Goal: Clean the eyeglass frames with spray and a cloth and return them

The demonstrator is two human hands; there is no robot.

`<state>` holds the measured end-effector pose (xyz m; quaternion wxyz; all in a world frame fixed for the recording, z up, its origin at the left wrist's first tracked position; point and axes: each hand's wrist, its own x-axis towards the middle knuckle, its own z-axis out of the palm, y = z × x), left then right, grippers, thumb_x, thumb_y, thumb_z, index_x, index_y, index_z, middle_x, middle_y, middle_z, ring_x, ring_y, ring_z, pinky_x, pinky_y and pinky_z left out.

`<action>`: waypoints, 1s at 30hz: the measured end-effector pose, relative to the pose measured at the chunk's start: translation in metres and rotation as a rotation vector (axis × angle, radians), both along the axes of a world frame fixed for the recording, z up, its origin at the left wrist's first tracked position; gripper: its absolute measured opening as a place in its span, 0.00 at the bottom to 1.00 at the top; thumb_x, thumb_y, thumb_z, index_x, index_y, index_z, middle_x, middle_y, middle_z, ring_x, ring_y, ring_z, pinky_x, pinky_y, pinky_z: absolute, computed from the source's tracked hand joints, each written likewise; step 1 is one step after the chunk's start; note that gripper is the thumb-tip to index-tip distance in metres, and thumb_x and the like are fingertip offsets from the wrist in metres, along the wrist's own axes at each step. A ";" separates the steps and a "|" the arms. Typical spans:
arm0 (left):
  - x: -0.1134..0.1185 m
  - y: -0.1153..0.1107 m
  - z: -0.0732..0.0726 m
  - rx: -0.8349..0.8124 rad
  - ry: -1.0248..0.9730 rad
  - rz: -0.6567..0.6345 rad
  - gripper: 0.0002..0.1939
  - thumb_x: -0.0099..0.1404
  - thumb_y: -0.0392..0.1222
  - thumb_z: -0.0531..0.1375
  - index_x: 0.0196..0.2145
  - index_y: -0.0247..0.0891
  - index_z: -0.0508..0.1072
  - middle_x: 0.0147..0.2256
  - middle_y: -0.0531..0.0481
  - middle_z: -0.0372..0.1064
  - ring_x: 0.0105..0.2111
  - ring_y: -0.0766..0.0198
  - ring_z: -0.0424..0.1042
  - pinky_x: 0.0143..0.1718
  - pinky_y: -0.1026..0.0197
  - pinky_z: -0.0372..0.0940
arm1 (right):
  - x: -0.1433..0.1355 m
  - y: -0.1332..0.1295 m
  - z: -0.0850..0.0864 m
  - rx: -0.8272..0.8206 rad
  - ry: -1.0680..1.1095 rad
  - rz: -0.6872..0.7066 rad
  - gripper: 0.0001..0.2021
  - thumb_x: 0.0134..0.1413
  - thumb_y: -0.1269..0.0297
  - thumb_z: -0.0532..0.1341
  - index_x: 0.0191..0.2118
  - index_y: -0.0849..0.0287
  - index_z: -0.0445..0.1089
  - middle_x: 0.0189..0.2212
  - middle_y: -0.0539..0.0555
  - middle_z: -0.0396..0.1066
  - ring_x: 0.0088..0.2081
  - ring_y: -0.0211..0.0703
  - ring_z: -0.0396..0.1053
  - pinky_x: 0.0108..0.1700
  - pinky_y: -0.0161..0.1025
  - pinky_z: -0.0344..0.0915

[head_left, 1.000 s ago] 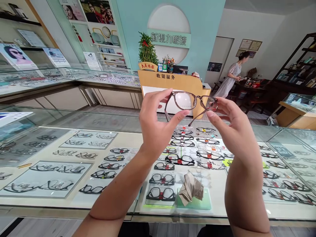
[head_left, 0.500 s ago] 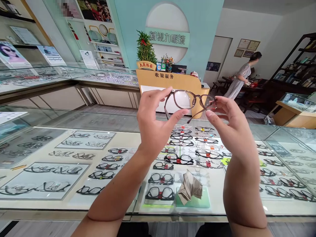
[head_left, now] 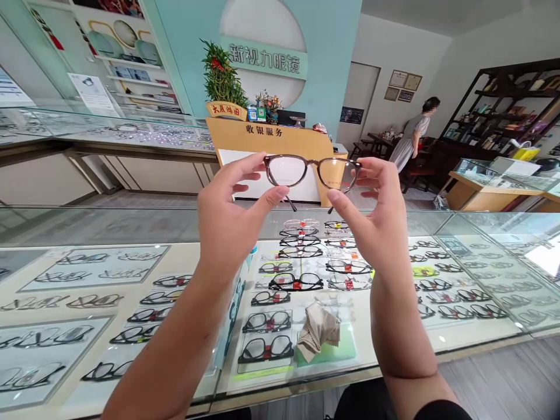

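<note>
A teal wall [head_left: 184,35] and a wooden cashier's stand [head_left: 293,140] fill the far side of the shop, with another person [head_left: 415,134] off to the right near the dark shelves [head_left: 494,111]. Below me runs a glass counter [head_left: 361,309] with rows of spectacle frames laid out in it. I hold one pair of eyeglasses [head_left: 312,161] up in the air above its far edge, straight ahead between my two hands. Their long axis runs across from left to right, almost level, dipping slightly towards the right. My left hand [head_left: 230,219] pinches the left end and my right hand [head_left: 380,224] the right end, fingertips at the upper corners and thumbs low by the rims; neither hand looks clearly nearer. The bridge sits midway, and the temple tips show below the lenses. Closer to me, a crumpled beige cloth [head_left: 319,331] lies partly over a green pad [head_left: 347,347], well apart from both hands
</note>
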<state>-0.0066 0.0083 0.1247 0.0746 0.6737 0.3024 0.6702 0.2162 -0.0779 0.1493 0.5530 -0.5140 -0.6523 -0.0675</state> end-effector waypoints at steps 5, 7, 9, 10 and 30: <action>-0.001 0.002 -0.001 -0.054 0.012 -0.007 0.25 0.67 0.60 0.76 0.60 0.60 0.83 0.54 0.51 0.85 0.50 0.50 0.84 0.51 0.39 0.77 | -0.003 0.000 -0.001 0.036 -0.025 -0.019 0.31 0.72 0.47 0.65 0.74 0.42 0.60 0.66 0.62 0.69 0.67 0.65 0.69 0.65 0.66 0.72; -0.002 0.003 -0.002 -0.063 0.022 -0.001 0.25 0.66 0.60 0.76 0.59 0.59 0.83 0.54 0.50 0.85 0.50 0.50 0.84 0.51 0.40 0.77 | -0.003 0.000 -0.002 0.045 -0.032 -0.030 0.31 0.72 0.46 0.65 0.75 0.41 0.59 0.67 0.62 0.69 0.66 0.66 0.69 0.65 0.67 0.72; -0.001 0.005 -0.003 -0.061 0.029 0.000 0.24 0.67 0.59 0.76 0.59 0.57 0.84 0.52 0.49 0.85 0.49 0.50 0.84 0.51 0.41 0.77 | -0.004 0.000 -0.002 0.055 -0.050 -0.052 0.31 0.73 0.46 0.64 0.75 0.41 0.59 0.65 0.62 0.70 0.65 0.66 0.69 0.64 0.66 0.73; -0.001 0.006 -0.003 -0.057 0.029 -0.005 0.24 0.67 0.59 0.75 0.58 0.56 0.84 0.52 0.48 0.86 0.49 0.50 0.84 0.51 0.42 0.77 | -0.004 0.000 -0.002 0.061 -0.060 -0.066 0.31 0.73 0.45 0.64 0.75 0.40 0.59 0.64 0.62 0.71 0.65 0.66 0.70 0.64 0.66 0.73; 0.015 -0.024 0.005 0.124 0.020 0.127 0.26 0.65 0.58 0.77 0.56 0.51 0.79 0.53 0.45 0.79 0.56 0.45 0.78 0.59 0.39 0.76 | 0.016 0.009 -0.005 -0.138 0.011 0.142 0.27 0.73 0.50 0.64 0.72 0.47 0.67 0.66 0.62 0.75 0.64 0.62 0.75 0.64 0.64 0.75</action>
